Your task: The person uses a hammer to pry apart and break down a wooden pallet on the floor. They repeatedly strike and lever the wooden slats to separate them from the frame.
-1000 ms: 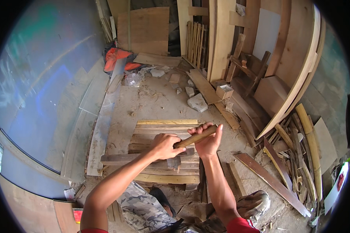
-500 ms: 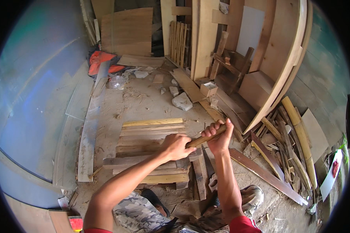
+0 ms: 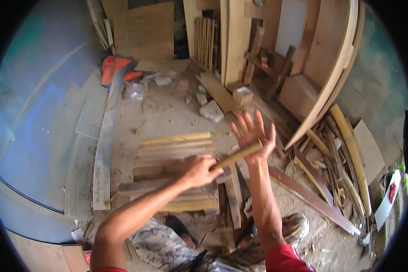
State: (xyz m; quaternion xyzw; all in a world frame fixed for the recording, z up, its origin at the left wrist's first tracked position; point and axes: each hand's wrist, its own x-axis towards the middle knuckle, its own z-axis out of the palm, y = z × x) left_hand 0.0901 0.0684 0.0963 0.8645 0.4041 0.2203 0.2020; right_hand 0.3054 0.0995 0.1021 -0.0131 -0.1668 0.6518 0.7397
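Note:
My left hand [image 3: 197, 171] is closed round the lower end of a short wooden stick [image 3: 236, 156], tilted up to the right. The stick's other end rests against, or just in front of, the palm of my right hand [image 3: 257, 137], which is open with its fingers spread upward. Below both hands lies a low slatted wooden frame [image 3: 174, 149] on the ground, with a darker board [image 3: 143, 187] across its near part. A narrow wooden piece [image 3: 232, 195] leans beside the frame's right side. What my left fingers cover of the stick is hidden.
A heap of scrap wood and bamboo [image 3: 344, 167] lies at the right, near a long brown board [image 3: 313, 199]. Tall plywood panels [image 3: 324, 77] stand behind it. Broken concrete chunks [image 3: 211, 111] and a small box [image 3: 243, 95] sit farther off. A blue-grey panel [image 3: 41, 113] lines the left.
My right hand has let go of the stick and opened, fingers now spread upward. My left hand keeps its grip on the stick. The view has shifted slightly.

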